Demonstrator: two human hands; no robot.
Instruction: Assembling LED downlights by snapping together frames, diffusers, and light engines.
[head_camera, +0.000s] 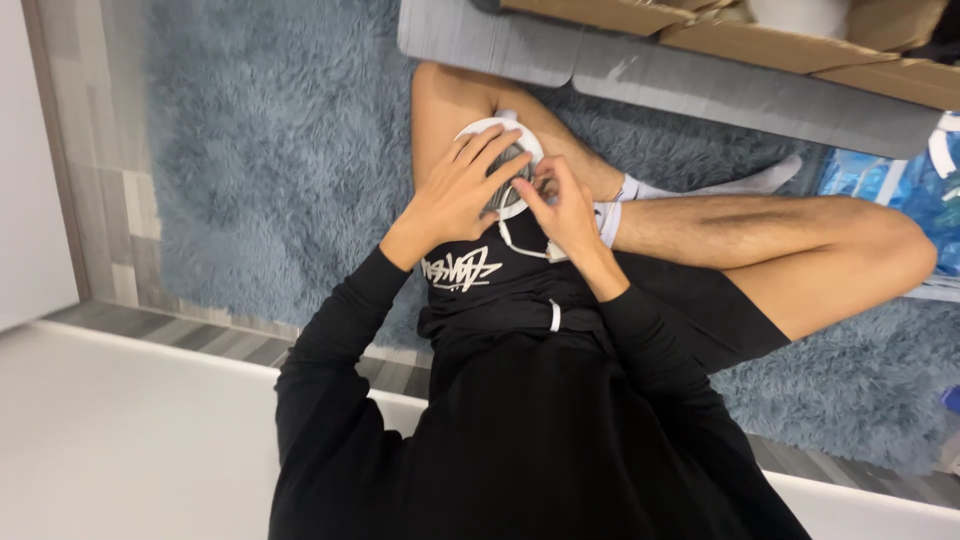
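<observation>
Seen from the head camera, the person sits cross-legged on a shaggy blue rug (260, 170), both hands meeting over a small round white device (503, 160) that rests on the lap, against the bare left knee. The left hand (455, 195) lies spread across the device's top, fingers (487, 150) fanned apart and pressed flat on its white rim and grey centre, covering much of it rather than closing around it. The right hand (562, 205) sits just beside it, fingertips drawn together in a pinch at the device's right edge; what exactly they grip is too small to tell. A thin white cable (520, 245) loops down from the device onto the black shorts (480, 285), ending near the right wrist. A white-socked foot (745, 183) lies on the rug beyond the hands, and a grey sofa edge (650, 75) carrying cardboard boxes (800, 45) runs across the top.
</observation>
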